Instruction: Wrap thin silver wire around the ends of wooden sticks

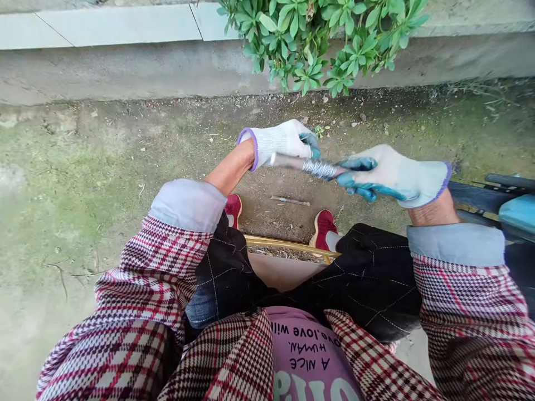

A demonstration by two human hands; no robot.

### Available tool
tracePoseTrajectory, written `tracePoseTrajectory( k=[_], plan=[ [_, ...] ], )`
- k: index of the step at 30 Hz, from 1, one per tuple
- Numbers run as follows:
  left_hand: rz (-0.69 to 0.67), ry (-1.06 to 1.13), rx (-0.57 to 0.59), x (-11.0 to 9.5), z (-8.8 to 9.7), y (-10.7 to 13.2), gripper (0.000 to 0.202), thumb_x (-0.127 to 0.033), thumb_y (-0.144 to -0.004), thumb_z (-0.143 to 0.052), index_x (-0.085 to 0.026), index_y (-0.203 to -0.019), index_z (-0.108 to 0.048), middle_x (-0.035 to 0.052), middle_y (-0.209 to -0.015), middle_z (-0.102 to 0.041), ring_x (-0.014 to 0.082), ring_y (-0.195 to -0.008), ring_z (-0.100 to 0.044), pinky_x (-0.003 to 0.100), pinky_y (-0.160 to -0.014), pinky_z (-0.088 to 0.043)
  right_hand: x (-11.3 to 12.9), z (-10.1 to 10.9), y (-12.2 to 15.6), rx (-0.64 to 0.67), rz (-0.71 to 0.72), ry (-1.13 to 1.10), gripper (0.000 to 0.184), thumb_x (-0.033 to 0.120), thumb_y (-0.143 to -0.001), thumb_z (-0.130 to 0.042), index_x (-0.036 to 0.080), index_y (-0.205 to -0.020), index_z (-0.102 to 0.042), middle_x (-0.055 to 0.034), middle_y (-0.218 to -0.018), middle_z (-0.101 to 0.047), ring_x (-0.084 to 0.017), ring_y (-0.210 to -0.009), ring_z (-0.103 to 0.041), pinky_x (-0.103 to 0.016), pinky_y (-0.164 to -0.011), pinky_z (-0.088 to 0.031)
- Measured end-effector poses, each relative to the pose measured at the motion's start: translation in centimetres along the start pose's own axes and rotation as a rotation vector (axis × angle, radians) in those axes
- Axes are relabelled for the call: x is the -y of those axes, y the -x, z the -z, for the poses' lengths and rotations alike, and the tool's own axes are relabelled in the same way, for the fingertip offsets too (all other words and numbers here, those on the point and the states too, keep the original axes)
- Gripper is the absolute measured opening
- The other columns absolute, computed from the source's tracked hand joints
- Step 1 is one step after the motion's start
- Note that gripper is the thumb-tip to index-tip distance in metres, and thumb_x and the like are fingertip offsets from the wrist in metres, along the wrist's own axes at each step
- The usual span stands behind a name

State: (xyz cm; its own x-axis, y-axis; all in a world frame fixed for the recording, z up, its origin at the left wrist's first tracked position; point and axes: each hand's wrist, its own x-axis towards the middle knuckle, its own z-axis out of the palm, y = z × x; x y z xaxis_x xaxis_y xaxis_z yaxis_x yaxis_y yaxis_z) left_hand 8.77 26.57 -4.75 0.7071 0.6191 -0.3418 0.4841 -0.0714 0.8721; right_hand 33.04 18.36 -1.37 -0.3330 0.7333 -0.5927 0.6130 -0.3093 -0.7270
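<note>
Both hands wear white knit gloves with blue-coated palms. My left hand [281,140] is closed around one end of a grey metal rod [311,165]. The rod's middle is wrapped with a tight coil of silvery wire, and the whole piece is blurred. My right hand [390,174] pinches the rod's other end with its fingertips, just right of the coil. The rod hangs above bare soil, in front of my knees. A second thin rod [290,200] lies on the ground between my red shoes [322,227].
I sit on a seat with a yellow-brown rim [288,245]. Ahead runs a low concrete wall [125,61] with a leafy green shrub [317,42] hanging over it. A dark vehicle part with a teal panel [516,211] stands at the right. Mossy ground [62,184] spreads to the left.
</note>
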Motion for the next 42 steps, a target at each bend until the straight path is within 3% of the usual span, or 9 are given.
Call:
tracePoseTrajectory(
  k=[3,9,13,20,26,32,36,39,42],
  plan=[
    [0.039,-0.066,0.031,0.2,-0.4,0.1,0.009,-0.02,-0.078,-0.064,-0.016,-0.076,-0.072,0.0011,-0.067,-0.063,0.0138,-0.065,-0.05,0.029,-0.063,-0.037,-1.1,-0.2,-1.5,0.122,-0.031,0.293,0.034,0.053,-0.083,-0.073,0.022,-0.095,-0.079,-0.0001,-0.066,-0.063,-0.014,-0.054,-0.052,-0.029,-0.05,-0.039],
    [0.093,-0.182,0.066,-0.1,-1.2,0.1,0.013,-0.019,-0.08,-0.061,-0.017,-0.068,-0.066,-0.0004,-0.056,-0.052,0.0128,-0.06,-0.04,0.032,-0.06,-0.029,-0.6,-1.2,-3.4,-0.011,-0.156,0.873,0.027,0.044,-0.09,-0.064,0.02,-0.091,-0.078,-0.0061,-0.069,-0.065,-0.022,-0.064,-0.058,-0.035,-0.061,-0.038],
    [0.098,-0.159,0.038,-1.1,-1.4,0.2,0.015,-0.022,-0.082,-0.058,-0.017,-0.073,-0.07,0.0014,-0.059,-0.056,0.014,-0.059,-0.046,0.031,-0.058,-0.032,0.3,-1.4,-3.0,-0.101,-0.12,0.911,0.025,0.038,-0.097,-0.058,0.018,-0.096,-0.073,-0.0158,-0.089,-0.071,-0.025,-0.072,-0.059,-0.039,-0.068,-0.04],
    [0.099,-0.128,0.011,-1.0,-1.5,0.4,0.016,-0.021,-0.087,-0.06,-0.016,-0.085,-0.075,0.0032,-0.063,-0.063,0.0157,-0.062,-0.056,0.028,-0.06,-0.04,-0.7,-2.0,-4.2,-0.196,-0.04,0.882,0.037,0.042,-0.102,-0.049,0.02,-0.124,-0.068,-0.0164,-0.113,-0.076,-0.031,-0.091,-0.068,-0.039,-0.077,-0.046],
    [0.137,-0.11,-0.045,-0.5,-1.3,0.7,0.026,-0.021,-0.094,-0.056,-0.017,-0.111,-0.076,0.0048,-0.075,-0.071,0.0178,-0.076,-0.067,0.027,-0.067,-0.046,-0.3,-1.8,-5.4,-0.316,-0.001,0.708,0.035,0.038,-0.102,-0.048,0.017,-0.123,-0.069,-0.0178,-0.11,-0.075,-0.028,-0.09,-0.066,-0.039,-0.081,-0.046],
    [0.104,-0.055,-0.005,0.1,-1.2,0.7,0.026,-0.016,-0.096,-0.052,-0.014,-0.112,-0.074,0.0044,-0.082,-0.071,0.0158,-0.081,-0.068,0.027,-0.074,-0.049,0.2,-0.1,-4.4,-0.584,0.085,-0.216,0.022,0.045,-0.096,-0.059,0.023,-0.096,-0.066,0.0011,-0.065,-0.051,-0.014,-0.053,-0.04,-0.029,-0.048,-0.037],
    [0.054,-0.039,-0.058,1.2,-0.5,0.2,0.019,-0.013,-0.092,-0.054,-0.014,-0.099,-0.073,0.0032,-0.078,-0.066,0.0126,-0.07,-0.061,0.024,-0.066,-0.046,0.4,0.7,-2.1,-0.422,0.184,-0.376,0.024,0.055,-0.094,-0.063,0.032,-0.093,-0.07,0.0017,-0.063,-0.046,-0.016,-0.05,-0.037,-0.029,-0.041,-0.031],
    [0.098,-0.106,-0.148,1.5,0.4,0.0,0.018,-0.013,-0.087,-0.054,-0.015,-0.091,-0.072,0.0036,-0.08,-0.068,0.0129,-0.069,-0.058,0.024,-0.063,-0.043,0.0,0.6,-1.5,-0.091,0.197,-0.288,0.03,0.058,-0.092,-0.068,0.03,-0.099,-0.074,0.0026,-0.062,-0.052,-0.013,-0.044,-0.04,-0.028,-0.036,-0.031],
    [0.071,-0.158,-0.124,1.5,1.0,0.2,0.018,-0.014,-0.083,-0.055,-0.015,-0.087,-0.072,0.0031,-0.078,-0.067,0.0131,-0.069,-0.055,0.025,-0.063,-0.04,-0.8,-0.2,-2.5,0.214,0.171,-0.086,0.037,0.054,-0.087,-0.077,0.022,-0.105,-0.076,0.0012,-0.064,-0.063,-0.012,-0.047,-0.05,-0.027,-0.041,-0.041]
  ],
)
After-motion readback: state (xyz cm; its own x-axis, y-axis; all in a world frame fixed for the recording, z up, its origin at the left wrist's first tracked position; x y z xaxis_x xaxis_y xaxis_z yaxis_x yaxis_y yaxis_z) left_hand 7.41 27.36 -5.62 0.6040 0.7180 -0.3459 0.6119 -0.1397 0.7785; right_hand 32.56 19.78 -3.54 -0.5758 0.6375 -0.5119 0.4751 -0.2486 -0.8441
